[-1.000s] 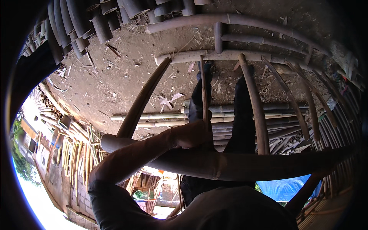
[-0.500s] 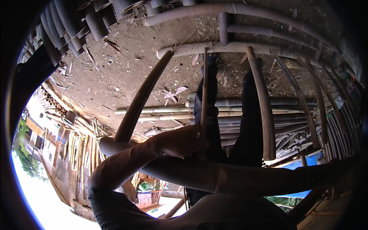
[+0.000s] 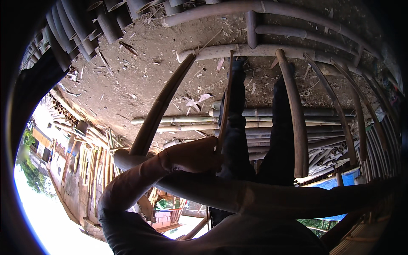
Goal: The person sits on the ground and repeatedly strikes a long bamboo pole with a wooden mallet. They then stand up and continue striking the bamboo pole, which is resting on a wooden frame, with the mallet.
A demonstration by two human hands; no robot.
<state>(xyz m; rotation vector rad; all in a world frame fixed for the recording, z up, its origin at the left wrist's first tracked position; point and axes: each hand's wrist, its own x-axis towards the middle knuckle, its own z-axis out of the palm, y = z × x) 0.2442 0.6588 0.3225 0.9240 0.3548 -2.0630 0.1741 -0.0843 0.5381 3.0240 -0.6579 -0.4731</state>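
Close to my body, a thick bamboo pole point(image 3: 263, 197) runs crosswise, dark in shadow. My left hand point(image 3: 193, 156) reaches over it, its fingers closed round the near end of a thin bamboo slat point(image 3: 227, 97). The slat's far end meets a paler bamboo rail point(image 3: 246, 51) by the ground. On either side of it, thicker bamboo uprights point(image 3: 161, 106) span between rail and pole. My right forearm point(image 3: 343, 229) runs into deep shadow near the pole's right part; the fingers of that hand cannot be made out.
Beyond the rail lies another bamboo frame point(image 3: 297, 14). Cut bamboo tubes point(image 3: 108, 25) are piled at the far left. Long poles point(image 3: 187, 127) lie behind my legs. At right are a blue sheet point(image 3: 325, 185) and more leaning uprights point(image 3: 361, 127). Dry leaves litter the dirt floor point(image 3: 140, 80).
My left hand has shifted slightly left on the slat's near end, and its fingers look more tightly curled. The whole scene has drifted a little rightward.
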